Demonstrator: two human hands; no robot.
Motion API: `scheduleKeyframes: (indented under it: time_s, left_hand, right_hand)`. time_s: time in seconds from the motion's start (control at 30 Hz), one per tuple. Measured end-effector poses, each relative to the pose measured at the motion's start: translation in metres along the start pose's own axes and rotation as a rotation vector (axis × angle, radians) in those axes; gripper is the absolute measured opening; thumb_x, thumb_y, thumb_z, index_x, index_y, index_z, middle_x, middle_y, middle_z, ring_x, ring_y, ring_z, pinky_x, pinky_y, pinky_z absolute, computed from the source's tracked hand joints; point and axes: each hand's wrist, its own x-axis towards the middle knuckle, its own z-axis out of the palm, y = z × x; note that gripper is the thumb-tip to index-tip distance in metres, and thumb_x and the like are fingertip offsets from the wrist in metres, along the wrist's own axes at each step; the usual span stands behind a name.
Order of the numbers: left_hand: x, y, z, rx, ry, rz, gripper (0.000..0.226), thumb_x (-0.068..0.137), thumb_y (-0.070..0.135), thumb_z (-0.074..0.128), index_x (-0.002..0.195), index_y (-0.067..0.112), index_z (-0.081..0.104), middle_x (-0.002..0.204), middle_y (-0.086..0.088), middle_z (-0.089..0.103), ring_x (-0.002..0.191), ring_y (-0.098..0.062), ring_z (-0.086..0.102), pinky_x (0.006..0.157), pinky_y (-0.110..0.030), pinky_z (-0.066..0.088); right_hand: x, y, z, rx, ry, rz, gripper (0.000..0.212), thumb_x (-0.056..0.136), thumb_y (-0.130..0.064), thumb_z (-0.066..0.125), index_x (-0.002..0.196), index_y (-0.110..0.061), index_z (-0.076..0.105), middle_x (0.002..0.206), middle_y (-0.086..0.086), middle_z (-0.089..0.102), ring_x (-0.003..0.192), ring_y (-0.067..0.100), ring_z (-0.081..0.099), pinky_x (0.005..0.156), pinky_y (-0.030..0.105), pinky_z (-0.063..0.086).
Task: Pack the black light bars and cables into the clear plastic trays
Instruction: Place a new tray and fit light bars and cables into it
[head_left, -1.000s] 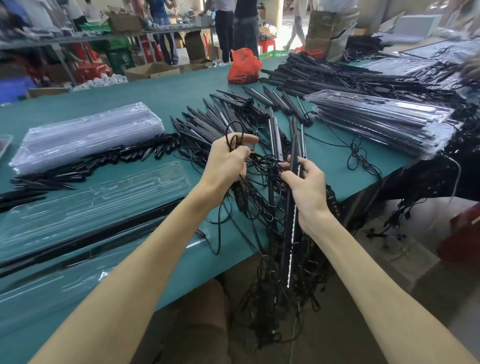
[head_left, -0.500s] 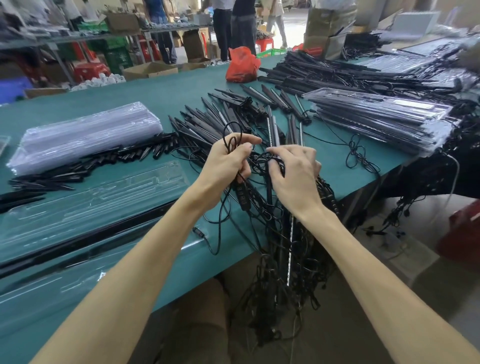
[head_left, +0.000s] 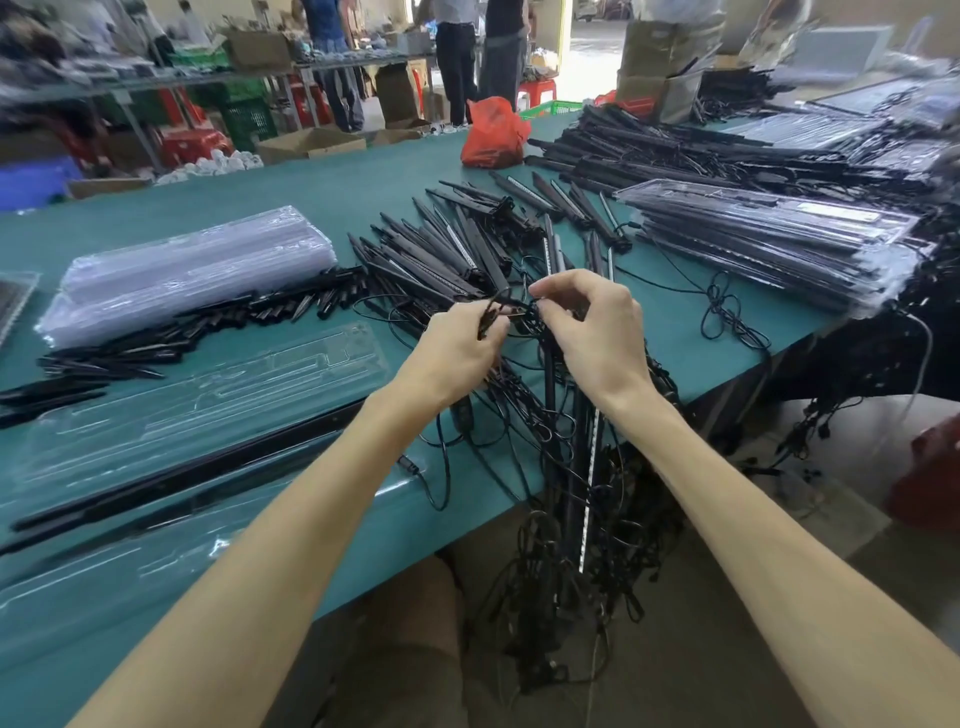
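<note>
My left hand (head_left: 457, 353) pinches a folded loop of black cable (head_left: 491, 317) above the tangle of cables (head_left: 550, 415) at the table's front edge. My right hand (head_left: 592, 332) pinches the same cable bundle just to the right, thumb and forefinger closed on it. Black light bars (head_left: 582, 467) hang over the edge under my hands. More loose bars (head_left: 447, 249) fan out behind. A clear plastic tray (head_left: 208, 395) lies open to the left, with a long black bar (head_left: 197, 467) across its near side.
A stack of clear trays (head_left: 192, 270) sits at the left, small black parts (head_left: 208, 327) in front of it. Packed trays (head_left: 769, 244) are piled at the right. An orange bag (head_left: 493, 135) stands at the back. People stand beyond the green table (head_left: 311, 192).
My right hand has let go of the light bar and moved up and left to the cable held in my left hand. Both hands now meet at the cable bundle.
</note>
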Motion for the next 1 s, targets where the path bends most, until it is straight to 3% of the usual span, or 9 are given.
scheduleKeyframes:
  time_s: [0.07, 0.17, 0.33, 0.43, 0.63, 0.73, 0.8, 0.9, 1.0]
  left_hand:
    - [0.001, -0.001, 0.002, 0.073, 0.001, 0.016, 0.022, 0.103, 0.026, 0.05, 0.113, 0.017, 0.067, 0.093, -0.001, 0.07, 0.081, -0.022, 0.063, 0.082, -0.033, 0.054]
    - [-0.003, 0.002, 0.004, 0.073, -0.003, 0.089, 0.037, 0.102, 0.022, 0.051, 0.136, 0.034, 0.058, 0.094, 0.006, 0.065, 0.075, -0.016, 0.059, 0.073, -0.029, 0.05]
    - [-0.007, 0.007, 0.006, 0.121, 0.054, 0.112, 0.034, 0.098, 0.022, 0.054, 0.127, 0.038, 0.057, 0.091, 0.002, 0.064, 0.07, -0.022, 0.057, 0.074, -0.041, 0.057]
    - [-0.007, 0.01, 0.006, 0.242, -0.005, 0.063, 0.04, 0.097, 0.024, 0.049, 0.133, 0.039, 0.056, 0.104, -0.003, 0.069, 0.085, -0.032, 0.065, 0.081, -0.044, 0.056]
    - [-0.009, 0.006, 0.009, 0.422, 0.092, 0.081, 0.027, 0.099, 0.027, 0.049, 0.125, 0.024, 0.056, 0.103, -0.004, 0.069, 0.089, -0.036, 0.064, 0.073, -0.039, 0.049]
    - [-0.009, 0.0, 0.012, 0.398, 0.108, 0.037, 0.015, 0.097, 0.026, 0.046, 0.1, 0.016, 0.057, 0.089, -0.003, 0.065, 0.081, -0.035, 0.061, 0.066, -0.036, 0.044]
    - [-0.008, -0.006, 0.011, 0.283, 0.051, -0.028, 0.013, 0.096, 0.026, 0.046, 0.09, 0.016, 0.052, 0.086, -0.003, 0.066, 0.079, -0.034, 0.062, 0.069, -0.039, 0.051]
    - [-0.009, -0.013, 0.011, 0.029, 0.032, -0.086, 0.016, 0.097, 0.023, 0.05, 0.092, 0.013, 0.063, 0.084, -0.005, 0.071, 0.078, -0.027, 0.068, 0.074, -0.044, 0.058]
    - [-0.006, -0.012, 0.009, -0.078, 0.128, -0.08, 0.015, 0.097, 0.021, 0.056, 0.095, 0.014, 0.07, 0.075, 0.0, 0.069, 0.065, -0.017, 0.062, 0.064, -0.041, 0.057]
  right_hand:
    - [0.0, 0.001, -0.001, 0.013, -0.004, 0.009, 0.014, 0.094, -0.011, 0.066, 0.102, -0.018, 0.075, 0.089, -0.011, 0.071, 0.083, -0.002, 0.064, 0.076, 0.004, 0.044]
    - [-0.001, 0.003, -0.005, 0.014, -0.011, 0.007, 0.014, 0.094, -0.01, 0.066, 0.102, -0.018, 0.075, 0.091, -0.01, 0.072, 0.084, -0.002, 0.064, 0.077, 0.005, 0.045]
    - [-0.004, 0.003, -0.007, -0.028, -0.027, 0.001, 0.014, 0.095, -0.009, 0.064, 0.102, -0.016, 0.074, 0.091, -0.005, 0.072, 0.082, 0.006, 0.067, 0.076, 0.01, 0.049]
    - [-0.006, 0.002, -0.005, -0.05, -0.04, 0.009, 0.014, 0.095, -0.01, 0.063, 0.101, -0.017, 0.074, 0.089, -0.002, 0.07, 0.079, 0.013, 0.068, 0.076, 0.015, 0.05]
    - [-0.011, 0.006, -0.001, -0.139, 0.031, -0.01, 0.015, 0.095, -0.01, 0.06, 0.101, -0.017, 0.072, 0.096, 0.001, 0.066, 0.082, 0.016, 0.065, 0.088, 0.035, 0.054]
    - [-0.013, 0.008, 0.0, -0.131, 0.066, -0.043, 0.014, 0.095, -0.009, 0.06, 0.1, -0.017, 0.071, 0.098, 0.001, 0.065, 0.079, 0.014, 0.065, 0.085, 0.036, 0.055]
    - [-0.015, 0.009, -0.001, -0.081, 0.06, -0.073, 0.013, 0.096, -0.008, 0.061, 0.099, -0.017, 0.07, 0.099, 0.001, 0.065, 0.078, 0.016, 0.067, 0.082, 0.038, 0.056]
    - [-0.02, 0.009, -0.001, -0.023, 0.048, -0.139, 0.013, 0.097, -0.006, 0.061, 0.101, -0.015, 0.07, 0.103, -0.002, 0.063, 0.083, 0.017, 0.068, 0.082, 0.038, 0.057]
    - [-0.023, 0.008, 0.003, 0.013, 0.071, -0.176, 0.014, 0.097, -0.004, 0.061, 0.102, -0.012, 0.071, 0.103, -0.002, 0.063, 0.086, 0.015, 0.067, 0.081, 0.035, 0.057]
